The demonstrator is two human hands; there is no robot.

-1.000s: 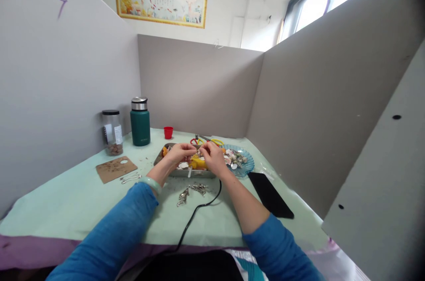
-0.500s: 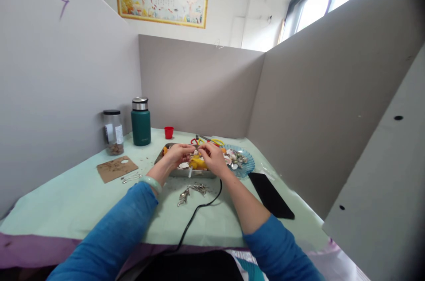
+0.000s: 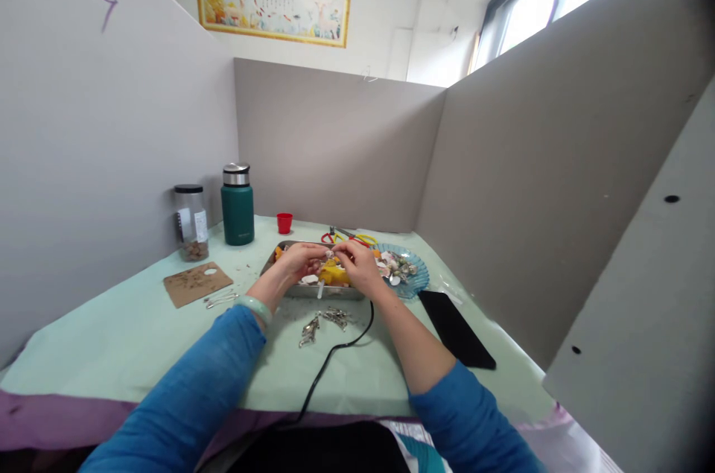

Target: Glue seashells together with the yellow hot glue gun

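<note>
Where the left hand (image 3: 300, 262) and right hand (image 3: 360, 264) are meeting: a small pale piece (image 3: 329, 254) is sitting between them, its exact shape too small to make out.
Left hand: it is pinching the piece between thumb and fingers.
Right hand: its fingertips are meeting the piece from the right; whether they are gripping or only touching it, I cannot tell.
Yellow tool: just below the grip, a yellow tool (image 3: 335, 275) is lying across the tray, its pale tip pointing toward the body.
Metal tray: under both hands, a metal tray (image 3: 296, 292) is holding white and orange pieces.
Blue plate: just right of the grip, a scalloped blue plate (image 3: 421, 279) is bearing small floral pieces.
Metal clips: nearer the body than the grip, metal clips (image 3: 309, 331) are lying in a loose pile, with a black cord (image 3: 329, 357) curving beside them.
Tool handles: just beyond the grip, red and yellow tool handles (image 3: 367, 240) are showing.
Left of the grip: pins (image 3: 222, 299) are lying near a brown card (image 3: 190, 290).
Farther left: a green flask (image 3: 237, 212) and a lidded jar (image 3: 191, 227) are standing upright.
Red cup: beyond the left hand, a red cup (image 3: 284, 223) is standing.
Black slab: right of the grip and nearer the body, a flat black slab (image 3: 458, 329) is lying.
</note>
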